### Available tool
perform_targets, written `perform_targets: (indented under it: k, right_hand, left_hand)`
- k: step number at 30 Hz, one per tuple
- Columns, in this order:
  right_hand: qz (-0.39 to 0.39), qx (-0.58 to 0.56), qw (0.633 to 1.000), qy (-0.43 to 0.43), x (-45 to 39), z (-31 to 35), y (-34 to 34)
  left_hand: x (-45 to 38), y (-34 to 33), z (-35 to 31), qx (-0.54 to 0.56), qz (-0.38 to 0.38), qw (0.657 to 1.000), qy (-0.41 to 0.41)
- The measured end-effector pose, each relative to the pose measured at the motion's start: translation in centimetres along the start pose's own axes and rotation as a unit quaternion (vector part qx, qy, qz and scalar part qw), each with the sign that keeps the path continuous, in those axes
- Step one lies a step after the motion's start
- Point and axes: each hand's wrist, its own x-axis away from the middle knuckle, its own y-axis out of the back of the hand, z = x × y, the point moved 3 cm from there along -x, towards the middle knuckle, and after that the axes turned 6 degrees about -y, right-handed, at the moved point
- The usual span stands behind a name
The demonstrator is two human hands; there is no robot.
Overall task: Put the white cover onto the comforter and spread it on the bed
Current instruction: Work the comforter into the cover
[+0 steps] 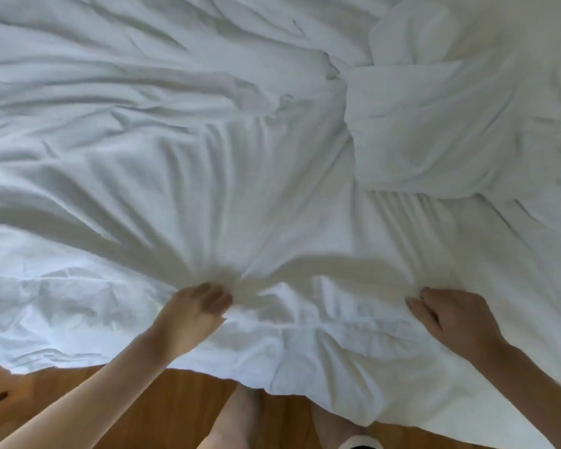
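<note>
White cover (pixel 272 196) bunched in left hand (pixel 195 309) and right hand (pixel 450 319) grip.

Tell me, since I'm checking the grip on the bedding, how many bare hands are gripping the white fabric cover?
2. The left hand bunches the crumpled white fabric cover near its lower middle edge; the right hand grips it further right along the same edge.
</note>
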Motion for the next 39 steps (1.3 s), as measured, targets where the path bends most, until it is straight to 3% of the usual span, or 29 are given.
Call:
perform_targets:
  k: [3, 10, 14, 17, 19, 21, 25, 27, 29, 34, 37, 39]
  right_hand:
    - [0.017, -0.027, 0.998, 0.045, 3.5, 4.0, -2.1]
    - [0.026, -0.116, 0.988, 0.094, 10.1, 10.7, -7.5]
    - [0.2, -0.053, 0.978, 0.04, 9.0, 10.0, -10.5]
    - [0.312, -0.097, 0.945, -0.002, 7.3, 10.0, -10.4]
    - [0.347, -0.134, 0.928, -0.029, 6.7, 10.3, -8.7]
    - [0.316, -0.141, 0.937, -0.044, 6.3, 10.1, -6.3]
    - [0.023, -0.07, 0.997, -0.031, 3.3, 8.5, -0.3]
    - [-0.107, -0.043, 0.992, -0.042, -0.2, 6.8, 3.2]
    - [-0.167, 0.0, 0.985, -0.033, -4.7, 4.9, 6.2]
    - [-0.09, 0.091, 0.99, 0.064, -15.9, 1.3, 10.3]
    - [-0.025, 0.104, 0.99, 0.096, -16.9, 0.8, 11.9]
    - [-0.009, 0.07, 0.993, 0.089, -15.2, 0.5, 13.2]
  left_hand:
    - [6.0, -1.5, -1.0, 0.032, 0.068, 0.996, 0.04]
    - [12.0, -3.5, -1.2, -0.015, 0.075, 0.996, 0.05]
    - [11.1, -4.8, -1.2, -0.022, 0.124, 0.99, 0.067]
    - [9.1, -4.9, -3.6, 0.021, 0.121, 0.992, 0.034]
    - [7.3, -4.3, -6.1, 0.064, 0.126, 0.99, 0.002]
    - [4.5, -3.0, -7.7, 0.122, 0.098, 0.987, 0.04]
    - [-4.0, 1.5, -8.0, 0.179, -0.053, 0.949, 0.255]
    - [-8.9, 3.9, -7.6, 0.187, -0.092, 0.93, 0.304]
    - [-13.9, 5.8, -6.7, 0.182, -0.08, 0.927, 0.318]
    - [-23.5, 9.6, -3.7, 0.077, -0.024, 0.954, 0.288]
    - [-26.0, 10.8, -6.6, 0.054, -0.035, 0.975, 0.211]
    - [-25.9, 11.4, -10.1, 0.064, -0.074, 0.972, 0.215]
